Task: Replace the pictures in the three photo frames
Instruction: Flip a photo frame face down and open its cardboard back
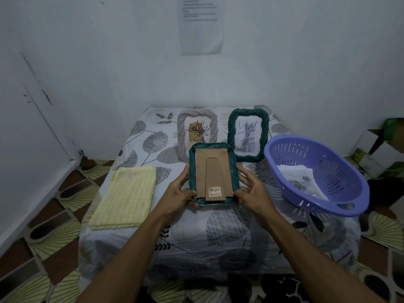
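Observation:
I hold a dark green frame (192, 171) with its brown cardboard back (213, 173) and stand flap facing me, just above the table. My left hand (178, 192) grips its left edge and my right hand (251, 190) grips its right edge. Behind it a pale grey rope-style frame (181, 136) stands upright with a black scribble picture. To its right stands a second dark green frame (265, 132) with a blue scribble picture. A purple basket (284, 149) at the right holds several loose paper pictures (299, 173).
A folded yellow-white cloth (126, 195) lies on the left of the leaf-patterned table cover (227, 226). White walls close in behind and on the left. Cardboard boxes (376, 149) sit on the floor at the right. Patterned floor tiles (54, 237) surround the table.

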